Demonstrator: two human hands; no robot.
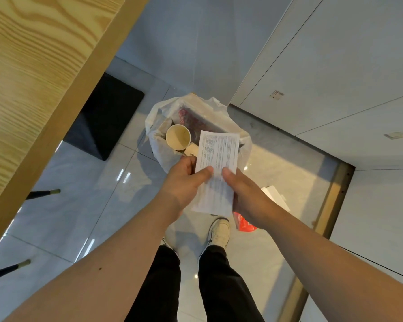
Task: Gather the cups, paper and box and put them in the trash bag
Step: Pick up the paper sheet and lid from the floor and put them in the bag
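A white printed sheet of paper (pixel 216 168) is held upright over the floor, its top edge above the mouth of the white trash bag (pixel 157 126). My left hand (pixel 184 182) pinches its left edge and my right hand (pixel 244 198) grips its right edge. Inside the bag an open paper cup (pixel 178 137) lies on its side, a second cup (pixel 191 149) shows below it, and a box with red print (pixel 191 118) lies at the back. The bag's lower right part is hidden by the paper.
A wooden table (pixel 33 77) fills the upper left, with a black stool (pixel 107 115) and thin black legs (pixel 42 194) under it. White cabinets (pixel 335 77) stand on the right. A red wrapper (pixel 246 225) and a white object (pixel 276 197) lie on the tiled floor by my feet.
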